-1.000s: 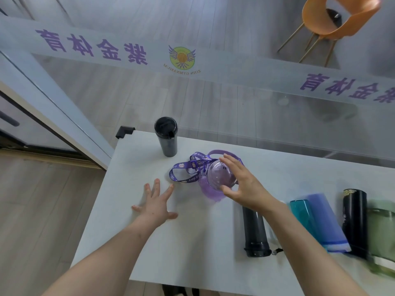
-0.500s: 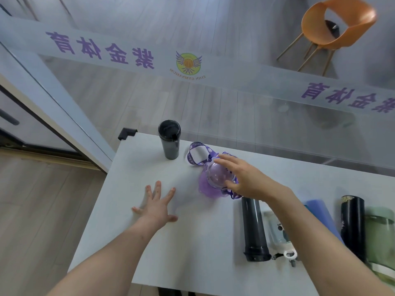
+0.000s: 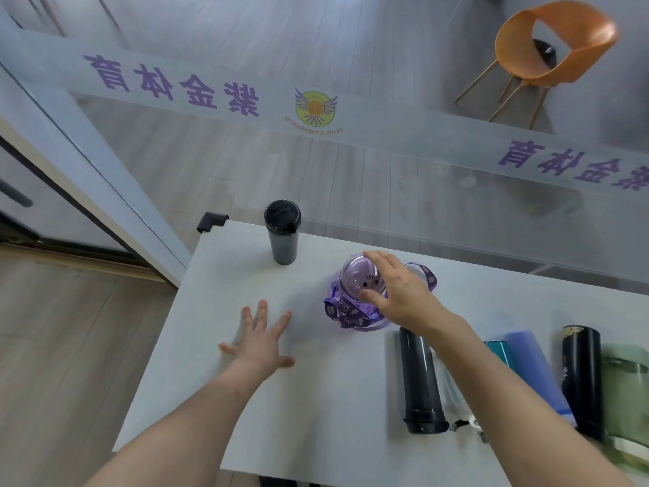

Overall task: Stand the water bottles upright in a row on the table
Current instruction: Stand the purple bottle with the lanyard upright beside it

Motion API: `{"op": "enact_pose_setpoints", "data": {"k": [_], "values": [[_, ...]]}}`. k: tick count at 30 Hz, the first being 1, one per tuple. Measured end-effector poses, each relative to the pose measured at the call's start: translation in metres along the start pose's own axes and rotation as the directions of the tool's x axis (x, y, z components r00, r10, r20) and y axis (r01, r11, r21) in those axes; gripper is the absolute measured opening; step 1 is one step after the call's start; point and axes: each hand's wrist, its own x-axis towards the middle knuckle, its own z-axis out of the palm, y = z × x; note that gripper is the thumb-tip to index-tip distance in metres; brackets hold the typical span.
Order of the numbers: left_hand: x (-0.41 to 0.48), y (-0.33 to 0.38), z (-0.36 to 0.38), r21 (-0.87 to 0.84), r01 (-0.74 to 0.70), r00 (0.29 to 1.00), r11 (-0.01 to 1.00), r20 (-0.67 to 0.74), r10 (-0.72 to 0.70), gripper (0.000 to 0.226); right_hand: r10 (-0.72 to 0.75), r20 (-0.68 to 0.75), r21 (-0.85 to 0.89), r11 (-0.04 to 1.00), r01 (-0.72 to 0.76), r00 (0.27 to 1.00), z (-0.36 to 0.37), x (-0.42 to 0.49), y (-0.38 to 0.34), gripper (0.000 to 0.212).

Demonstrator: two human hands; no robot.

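Two bare arms stretched out over the table, one hand flat, the other cupped.

The left hand [image 3: 261, 340] lay palm down on the white table [image 3: 217, 398], fingers spread wide and thumb splayed to the side, its forearm running back toward the lower left. The right hand [image 3: 398, 293] reached further forward, curved over the domed top of the purple bottle [image 3: 354, 279], fingertips on the far side of the cap and the thumb pressed against its near side. Its wrist bent slightly down, and the bare forearm ran back toward the lower right corner.
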Motion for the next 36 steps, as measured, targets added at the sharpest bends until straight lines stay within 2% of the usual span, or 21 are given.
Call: {"op": "enact_pose_setpoints", "data": {"k": [3, 10, 14, 18, 27, 36], "values": [[0.000, 0.000, 0.001, 0.000, 0.001, 1.000, 1.000, -0.005, -0.001, 0.108, 0.030, -0.076, -0.005, 1.000, -0.031, 0.997, -0.001, 0.005, -0.005, 0.074], [0.004, -0.001, 0.003, -0.007, 0.002, 1.000, 1.000, -0.012, -0.002, 0.108, 0.127, -0.133, 0.012, 0.992, -0.126, 0.983, 0.009, 0.027, -0.015, 0.077], [0.005, -0.002, 0.005, -0.008, -0.005, 1.000, 1.000, -0.014, 0.004, 0.108, 0.164, -0.133, 0.110, 0.983, -0.150, 0.977, 0.008, 0.046, -0.016, 0.078], [0.006, -0.002, 0.006, -0.008, -0.009, 1.000, 1.000, -0.017, 0.009, 0.108, 0.200, -0.128, 0.137, 0.974, -0.183, 0.971, 0.004, 0.060, -0.016, 0.080], [0.004, -0.002, 0.004, -0.021, -0.015, 1.000, 1.000, -0.012, 0.015, 0.107, 0.236, -0.149, 0.154, 0.965, -0.214, 0.960, 0.006, 0.061, -0.017, 0.083], [0.004, -0.002, 0.004, -0.009, -0.012, 1.000, 1.000, -0.018, 0.011, 0.109, 0.208, -0.139, 0.132, 0.973, -0.190, 0.968, 0.004, 0.065, -0.013, 0.083]]}}
